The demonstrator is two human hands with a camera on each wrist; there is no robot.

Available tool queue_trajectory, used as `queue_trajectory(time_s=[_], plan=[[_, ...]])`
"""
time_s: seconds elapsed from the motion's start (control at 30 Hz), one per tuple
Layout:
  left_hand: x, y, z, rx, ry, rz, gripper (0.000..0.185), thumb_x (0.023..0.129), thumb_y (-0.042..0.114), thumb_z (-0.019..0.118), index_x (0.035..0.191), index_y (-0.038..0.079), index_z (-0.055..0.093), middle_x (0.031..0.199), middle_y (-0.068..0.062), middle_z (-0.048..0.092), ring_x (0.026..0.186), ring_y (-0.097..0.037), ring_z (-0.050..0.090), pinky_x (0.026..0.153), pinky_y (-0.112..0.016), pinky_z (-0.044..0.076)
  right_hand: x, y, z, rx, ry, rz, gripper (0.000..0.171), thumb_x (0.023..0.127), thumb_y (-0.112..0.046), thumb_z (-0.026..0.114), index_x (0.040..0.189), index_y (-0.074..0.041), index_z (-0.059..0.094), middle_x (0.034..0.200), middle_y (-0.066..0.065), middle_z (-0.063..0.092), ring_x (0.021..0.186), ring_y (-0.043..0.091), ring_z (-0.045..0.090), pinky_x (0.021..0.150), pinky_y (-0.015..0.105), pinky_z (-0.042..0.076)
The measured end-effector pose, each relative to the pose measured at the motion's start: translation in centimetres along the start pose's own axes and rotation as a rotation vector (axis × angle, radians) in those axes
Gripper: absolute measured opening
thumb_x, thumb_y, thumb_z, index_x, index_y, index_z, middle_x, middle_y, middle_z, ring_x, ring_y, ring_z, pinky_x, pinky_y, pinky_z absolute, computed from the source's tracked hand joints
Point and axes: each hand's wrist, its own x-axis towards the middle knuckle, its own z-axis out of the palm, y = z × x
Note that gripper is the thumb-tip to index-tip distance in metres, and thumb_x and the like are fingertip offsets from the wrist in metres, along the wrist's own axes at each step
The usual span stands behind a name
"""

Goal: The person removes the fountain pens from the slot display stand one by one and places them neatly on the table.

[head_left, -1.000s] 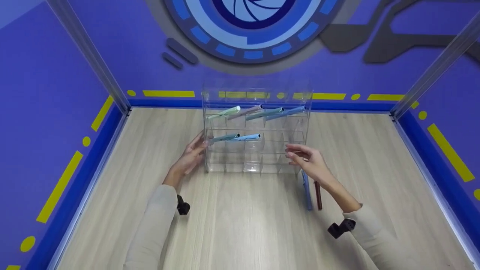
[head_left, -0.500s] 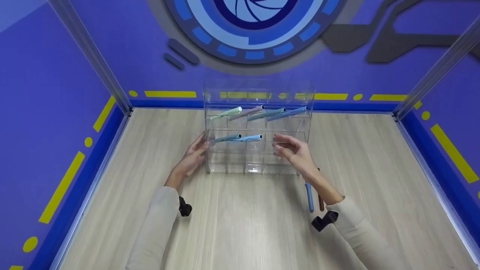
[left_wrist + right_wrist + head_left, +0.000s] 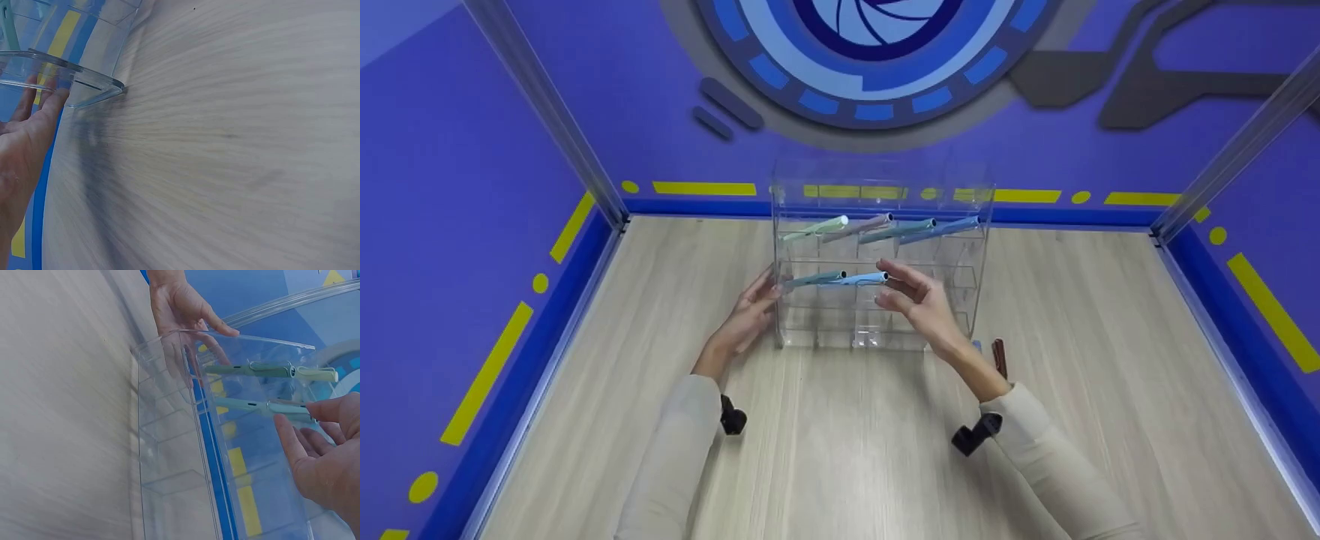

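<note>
A clear acrylic rack stands upright on the wooden table. Several pens lie in its top row, and two lie in the second row: a teal pen and a light blue pen. My left hand rests flat against the rack's left side, fingers straight. My right hand hovers in front of the rack. Its finger and thumb are spread around the light blue pen's end, not gripping it. In the right wrist view, my right hand sits beside the pen's tip.
A dark red pen and a blue pen lie on the table by the rack's right foot, partly behind my right forearm. Purple walls with a blue base strip enclose the table on three sides.
My right hand has moved left and up, from above the two loose pens to the light blue pen's end in the rack. My left hand has stayed on the rack's side.
</note>
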Motion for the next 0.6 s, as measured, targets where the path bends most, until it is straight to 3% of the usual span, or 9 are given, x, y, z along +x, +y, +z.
queue_trajectory(time_s=[0.13,0.33,0.6], plan=[[0.0,0.0,0.1,0.015,0.008,-0.018,0.066,0.111,0.022,0.046,0.166,0.018,0.011,0.173,-0.012,0.008,0.160,-0.034,0.012,0.130,-0.051,0.015,0.5,0.3,1.0,0.024,0.006,0.020,0.047,0.099,0.011,0.055,0.145,0.007,0.050,0.148,0.026,0.054,0.128,0.043,0.059,0.094,0.030,0.060],[0.0,0.1,0.1,0.026,0.004,-0.014,0.066,0.110,0.023,0.046,0.166,0.018,0.011,0.173,-0.012,0.009,0.160,-0.034,0.011,0.130,-0.053,0.015,1.3,0.9,2.2,0.046,0.043,0.052,0.049,0.098,0.013,0.054,0.146,0.009,0.047,0.147,0.028,0.054,0.125,0.030,0.065,0.090,0.030,0.061],[0.0,0.1,0.0,0.021,0.009,-0.012,0.066,0.109,0.025,0.050,0.166,0.019,0.015,0.173,-0.011,0.010,0.160,-0.033,0.012,0.130,-0.054,0.015,1.8,1.2,2.8,0.025,0.088,0.030,0.034,0.098,0.013,0.055,0.132,0.008,0.062,0.133,0.021,0.067,0.111,0.025,0.071,0.080,0.025,0.063]])
